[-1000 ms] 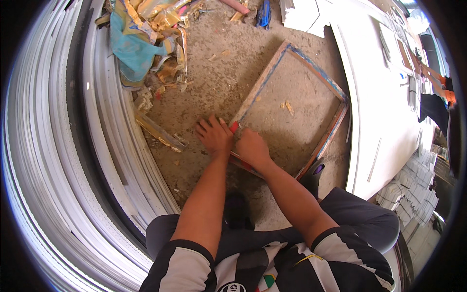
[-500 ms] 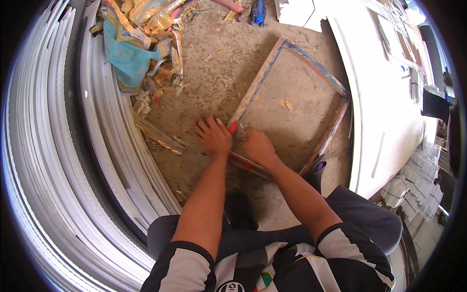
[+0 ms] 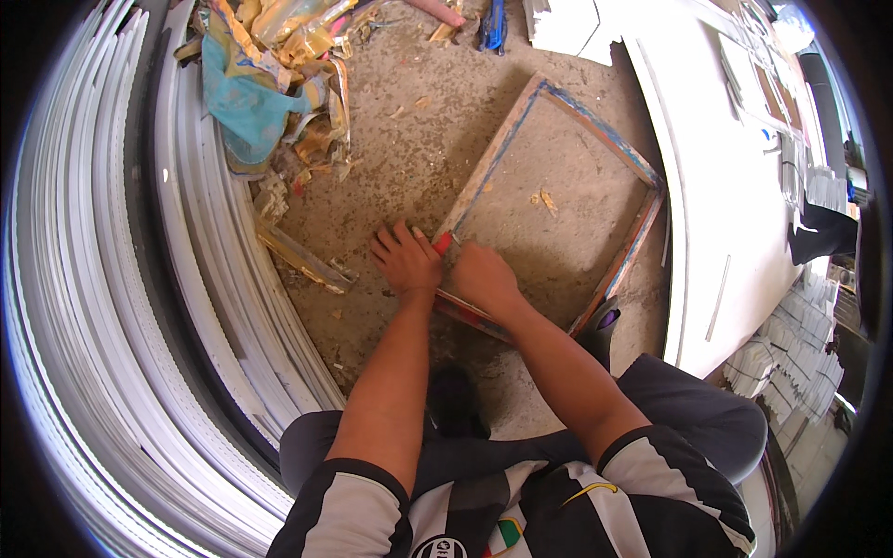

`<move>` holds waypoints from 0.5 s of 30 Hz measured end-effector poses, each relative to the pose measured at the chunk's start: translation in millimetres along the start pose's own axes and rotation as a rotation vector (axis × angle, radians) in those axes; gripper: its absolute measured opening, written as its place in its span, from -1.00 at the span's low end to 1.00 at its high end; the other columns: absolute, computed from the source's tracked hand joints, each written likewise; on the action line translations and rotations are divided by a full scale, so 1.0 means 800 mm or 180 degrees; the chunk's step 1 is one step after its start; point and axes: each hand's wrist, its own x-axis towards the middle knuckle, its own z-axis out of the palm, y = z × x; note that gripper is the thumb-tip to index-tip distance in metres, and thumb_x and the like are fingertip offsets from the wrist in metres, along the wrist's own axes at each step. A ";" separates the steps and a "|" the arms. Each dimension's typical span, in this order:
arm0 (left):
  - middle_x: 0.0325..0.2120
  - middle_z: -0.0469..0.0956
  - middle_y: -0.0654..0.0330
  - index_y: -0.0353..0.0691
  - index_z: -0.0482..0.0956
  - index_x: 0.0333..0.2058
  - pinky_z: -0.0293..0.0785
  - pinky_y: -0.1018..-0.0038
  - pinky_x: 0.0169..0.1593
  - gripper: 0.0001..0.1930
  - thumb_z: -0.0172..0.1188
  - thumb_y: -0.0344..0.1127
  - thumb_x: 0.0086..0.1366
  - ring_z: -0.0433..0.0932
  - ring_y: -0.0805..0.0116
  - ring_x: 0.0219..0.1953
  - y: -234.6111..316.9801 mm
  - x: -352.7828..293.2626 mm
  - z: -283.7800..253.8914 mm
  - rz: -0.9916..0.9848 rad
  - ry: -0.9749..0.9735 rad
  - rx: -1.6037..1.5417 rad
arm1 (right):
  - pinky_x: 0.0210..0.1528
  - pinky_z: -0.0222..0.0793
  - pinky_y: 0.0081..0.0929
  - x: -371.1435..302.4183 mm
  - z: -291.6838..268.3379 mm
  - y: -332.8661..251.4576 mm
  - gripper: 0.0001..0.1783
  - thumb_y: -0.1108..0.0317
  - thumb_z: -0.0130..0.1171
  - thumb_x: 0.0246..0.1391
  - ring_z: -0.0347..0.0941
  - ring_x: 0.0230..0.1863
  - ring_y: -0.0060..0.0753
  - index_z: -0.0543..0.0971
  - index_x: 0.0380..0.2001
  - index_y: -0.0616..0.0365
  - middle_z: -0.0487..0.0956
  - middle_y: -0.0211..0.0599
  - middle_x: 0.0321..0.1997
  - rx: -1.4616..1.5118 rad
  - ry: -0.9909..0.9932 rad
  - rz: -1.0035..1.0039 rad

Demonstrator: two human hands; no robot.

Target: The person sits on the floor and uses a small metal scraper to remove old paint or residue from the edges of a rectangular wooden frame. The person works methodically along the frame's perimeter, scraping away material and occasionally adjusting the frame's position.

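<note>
A rectangular wooden frame (image 3: 490, 167) with blue and reddish stains lies tilted on the floor in front of me. My left hand (image 3: 409, 262) rests at its left corner, fingers spread and pointing away from me. Against that hand's thumb side is a small red piece (image 3: 443, 243); whether it is a wrap or part of a tool cannot be seen. My right hand (image 3: 486, 282) is closed in a fist just inside the same corner, over the near side of the frame. A thin pale tip shows by its knuckles, but the thing in the fist is mostly hidden.
Long white sheets (image 3: 200, 232) stand stacked along the left. Crumpled yellowish scraps and a teal cloth (image 3: 251, 107) lie at the far left, with a blue tool (image 3: 492, 26) at the far edge. A large white panel (image 3: 716, 242) borders the right. My shoe (image 3: 600, 330) touches the frame's near right corner.
My right fist has shifted slightly left, closer to the left hand and the red piece. The left hand and the frame have hardly moved.
</note>
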 end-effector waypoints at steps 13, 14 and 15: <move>0.20 0.27 -0.22 -0.24 0.36 0.18 0.08 -0.17 0.33 -0.55 -0.15 -0.06 0.53 0.20 -0.30 0.27 0.006 0.000 -0.001 0.0080 -0.0010 0.0142 | 0.09 0.41 0.14 0.054 0.061 0.043 -0.69 0.30 0.02 0.26 0.52 0.00 0.41 0.59 -0.19 0.37 0.59 0.32 -0.06 0.0792 0.0177 -0.0576; 0.19 0.28 -0.21 -0.25 0.36 0.18 0.10 -0.17 0.32 -0.56 -0.15 -0.07 0.53 0.21 -0.30 0.27 0.010 0.001 -0.001 0.0102 -0.0004 0.0141 | 0.10 0.39 0.16 0.063 0.065 0.047 -0.68 0.29 0.02 0.27 0.51 -0.01 0.43 0.59 -0.20 0.38 0.59 0.35 -0.08 0.0967 0.0163 -0.0717; 0.18 0.29 -0.21 -0.26 0.36 0.17 0.11 -0.17 0.31 -0.56 -0.14 -0.08 0.52 0.21 -0.30 0.26 0.005 0.002 -0.001 0.0076 0.0016 0.0143 | 0.08 0.40 0.17 0.063 0.068 0.045 -0.68 0.28 0.03 0.28 0.52 -0.03 0.44 0.58 -0.20 0.38 0.59 0.36 -0.12 0.0974 0.0249 -0.0718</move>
